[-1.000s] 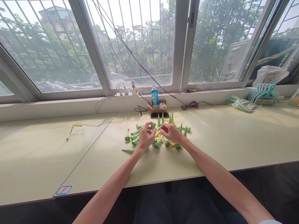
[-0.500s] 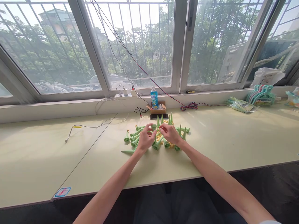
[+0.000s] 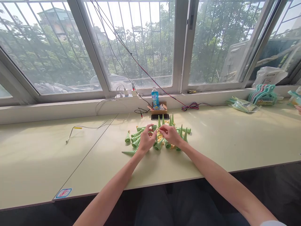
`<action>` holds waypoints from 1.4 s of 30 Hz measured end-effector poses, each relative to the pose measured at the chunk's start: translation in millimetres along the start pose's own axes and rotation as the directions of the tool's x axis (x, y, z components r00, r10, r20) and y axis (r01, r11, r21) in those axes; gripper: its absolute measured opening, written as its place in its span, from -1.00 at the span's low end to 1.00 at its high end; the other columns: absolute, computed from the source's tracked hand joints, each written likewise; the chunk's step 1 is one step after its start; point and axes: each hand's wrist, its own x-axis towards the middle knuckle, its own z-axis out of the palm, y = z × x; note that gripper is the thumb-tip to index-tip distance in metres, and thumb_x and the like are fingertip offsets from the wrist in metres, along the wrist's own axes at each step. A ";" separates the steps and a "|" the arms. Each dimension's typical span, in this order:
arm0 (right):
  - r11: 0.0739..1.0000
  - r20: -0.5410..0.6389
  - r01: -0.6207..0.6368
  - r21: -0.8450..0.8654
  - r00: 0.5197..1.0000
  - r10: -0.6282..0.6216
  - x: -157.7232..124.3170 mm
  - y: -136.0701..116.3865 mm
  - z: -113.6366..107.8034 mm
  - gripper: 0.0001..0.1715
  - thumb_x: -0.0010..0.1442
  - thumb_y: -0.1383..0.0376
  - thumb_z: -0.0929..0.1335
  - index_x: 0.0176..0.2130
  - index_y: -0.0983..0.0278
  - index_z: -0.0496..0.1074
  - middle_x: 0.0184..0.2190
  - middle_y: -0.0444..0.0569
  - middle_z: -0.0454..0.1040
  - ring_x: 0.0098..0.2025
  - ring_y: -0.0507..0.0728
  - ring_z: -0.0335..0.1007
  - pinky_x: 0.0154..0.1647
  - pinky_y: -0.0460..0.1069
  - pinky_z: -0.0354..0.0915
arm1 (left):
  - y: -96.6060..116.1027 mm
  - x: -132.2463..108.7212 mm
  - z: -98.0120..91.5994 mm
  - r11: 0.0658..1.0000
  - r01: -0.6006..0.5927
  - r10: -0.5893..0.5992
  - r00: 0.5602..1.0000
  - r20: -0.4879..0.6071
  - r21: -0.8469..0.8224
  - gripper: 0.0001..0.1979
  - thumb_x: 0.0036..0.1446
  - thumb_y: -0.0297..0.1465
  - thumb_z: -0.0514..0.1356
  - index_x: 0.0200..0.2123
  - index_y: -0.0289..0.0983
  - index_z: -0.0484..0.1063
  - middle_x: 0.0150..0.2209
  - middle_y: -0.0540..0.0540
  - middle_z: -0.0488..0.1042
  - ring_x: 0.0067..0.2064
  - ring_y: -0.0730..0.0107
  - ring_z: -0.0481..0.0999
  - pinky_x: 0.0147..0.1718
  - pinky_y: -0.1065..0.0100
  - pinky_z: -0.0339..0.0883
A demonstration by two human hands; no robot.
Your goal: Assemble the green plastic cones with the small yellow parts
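My left hand [image 3: 147,140] is closed on a green plastic cone [image 3: 154,127], its wide end up between thumb and fingers. Close beside it, my right hand [image 3: 171,134] pinches a small yellow piece [image 3: 158,130] near that cone's rim. Around both hands lie more green cones [image 3: 135,144], several on their sides. Others stand point up, such as the cone [image 3: 172,119] at the back of the pile. Loose small yellow pieces [image 3: 160,137] are scattered among them, partly hidden by my hands.
Behind the pile are a dark phone [image 3: 160,117], a small cardboard box [image 3: 162,111] and a blue bottle [image 3: 155,98]. A coiled cable [image 3: 191,106] and green hangers [image 3: 263,95] lie farther right. Another person's hand [image 3: 298,108] shows at the right edge. A thin cable [image 3: 88,127] crosses the table's left.
My right hand has shifted slightly left, bringing the yellow piece closer to the cone in my left hand. Another person's hand has appeared at the right edge.
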 end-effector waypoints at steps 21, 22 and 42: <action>0.996 -0.130 -0.045 0.081 0.990 0.055 0.5 -9.6 -3.7 -0.77 0.27 0.17 0.29 -0.32 0.26 0.42 -0.42 -0.02 0.52 -0.43 0.09 0.42 -0.41 -0.03 0.34 | -1.5 0.0 -0.2 1.000 -0.016 0.016 1.000 0.017 -0.011 -0.63 0.16 -0.24 0.16 0.02 -0.21 0.33 -0.28 -0.05 0.43 -0.55 0.57 0.41 -0.59 0.49 0.29; 0.996 -0.128 -0.042 0.080 0.990 0.052 0.3 -9.6 -3.6 -0.78 0.27 0.18 0.29 -0.32 0.26 0.42 -0.42 -0.03 0.51 -0.43 0.08 0.41 -0.41 -0.03 0.33 | -1.2 -0.1 -0.3 1.000 -0.018 0.018 1.000 0.022 -0.012 -0.63 0.15 -0.24 0.16 0.02 -0.20 0.33 -0.28 -0.05 0.43 -0.55 0.56 0.41 -0.60 0.49 0.29; 0.994 -0.072 -0.046 0.094 0.996 0.053 1.2 -7.4 -4.0 -0.76 0.29 0.15 0.29 -0.31 0.25 0.41 -0.43 -0.07 0.48 -0.51 0.03 0.32 -0.43 -0.04 0.29 | -4.1 0.7 0.4 0.999 -0.041 0.041 0.999 0.002 0.012 -0.61 0.14 -0.23 0.18 0.03 -0.20 0.34 -0.29 -0.05 0.44 -0.55 0.56 0.41 -0.59 0.49 0.31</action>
